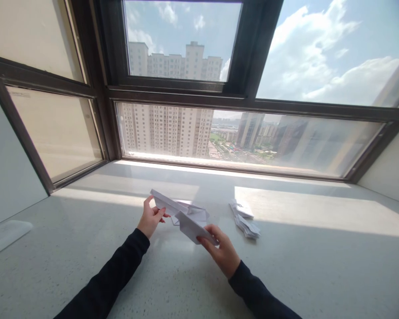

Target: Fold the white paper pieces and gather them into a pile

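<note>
Fingers (148, 202) of the left hand (149, 221) are clamped on a folded paper strip (168, 204); those of the right hand (226, 257) grip a folded sheet (193, 229). Both pieces are white, straight-edged and tilted, with shaded near faces. Each extends inward from its grip, over the speckled sill (302, 270). Further folded paper (198, 215) lies on the sill behind them, partly hidden; a folded-paper stack (248, 225) lies beyond the right hand, to its right.
</note>
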Demonstrator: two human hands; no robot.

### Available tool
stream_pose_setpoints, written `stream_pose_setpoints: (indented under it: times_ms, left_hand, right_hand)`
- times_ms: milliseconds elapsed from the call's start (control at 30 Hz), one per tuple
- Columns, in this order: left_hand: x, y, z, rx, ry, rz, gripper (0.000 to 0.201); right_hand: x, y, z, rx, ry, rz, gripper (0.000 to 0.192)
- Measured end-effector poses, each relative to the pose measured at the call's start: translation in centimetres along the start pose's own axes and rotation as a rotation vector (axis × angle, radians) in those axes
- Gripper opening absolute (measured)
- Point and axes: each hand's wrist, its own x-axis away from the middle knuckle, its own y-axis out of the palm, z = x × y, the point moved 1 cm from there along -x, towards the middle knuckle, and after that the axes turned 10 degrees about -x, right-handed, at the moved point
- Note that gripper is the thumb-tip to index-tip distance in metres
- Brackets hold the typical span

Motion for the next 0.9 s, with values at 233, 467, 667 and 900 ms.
stream_pose_setpoints:
  times_ms: [233, 467, 667, 900]
  left_hand:
    - [3.3, 4.0, -0.4, 0.147, 0.022, -0.542, 0.055]
    - [4.0, 4.7, -0.5, 0.188, -0.014, -0.605, 0.041]
    - [4.0, 5.2, -1.2, 0.186, -0.087, -0.574, 0.041]
    - [4.0, 3.7, -0.2, -0.418, 0.310, -0.244, 0.049]
  right_hand:
    - [-0.2, -0.8, -0.1, 0.253, -0.141, 0.174, 0.021]
    - [0.0, -0.3, 0.3, 0.421, -0.100, 0.187, 0.020]
    - [-0.1, -0.5, 0.8, 0.333, -0.146, 0.341, 0.023]
    - [-0.2, -1.2, 0.6, 0.445, -0.101, 0.122, 0.015]
